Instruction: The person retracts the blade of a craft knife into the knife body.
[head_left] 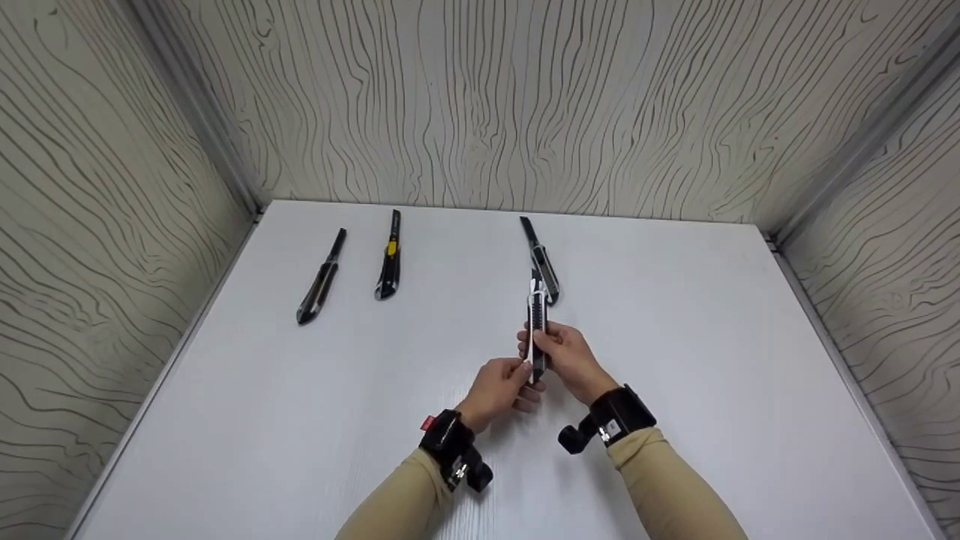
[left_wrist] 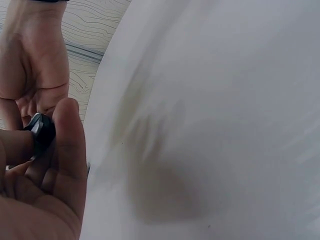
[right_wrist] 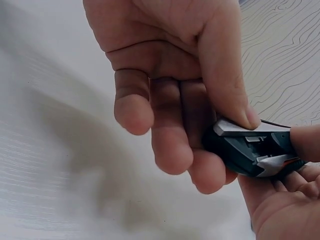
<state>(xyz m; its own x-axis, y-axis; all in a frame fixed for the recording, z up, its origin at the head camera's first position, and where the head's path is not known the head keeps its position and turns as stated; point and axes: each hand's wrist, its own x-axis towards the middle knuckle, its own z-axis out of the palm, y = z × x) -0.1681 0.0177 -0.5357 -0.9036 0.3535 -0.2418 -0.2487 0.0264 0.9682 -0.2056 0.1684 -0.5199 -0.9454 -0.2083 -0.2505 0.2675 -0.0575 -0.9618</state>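
Observation:
Both hands hold one retractable utility knife with a black and silver handle (head_left: pixel 537 322), its blade end pointing away. My right hand (head_left: pixel 577 360) grips it along the middle, thumb on the handle and fingers round the side. My left hand (head_left: pixel 495 390) pinches its near end between thumb and fingers. In the right wrist view the near end of the knife (right_wrist: pixel 235 152) shows close up, dark with a silver edge. Only a small part of the knife (left_wrist: pixel 44 131) shows in the left wrist view, between fingers.
Just beyond the held knife lies a silver and dark utility knife (head_left: pixel 549 274), partly hidden. To the left lie a black knife with a yellow slider (head_left: pixel 388 262) and a dark, brownish-handled knife (head_left: pixel 321 292). All rest on the white table (head_left: pixel 300 420); wood-patterned panels (head_left: pixel 480 105) surround it.

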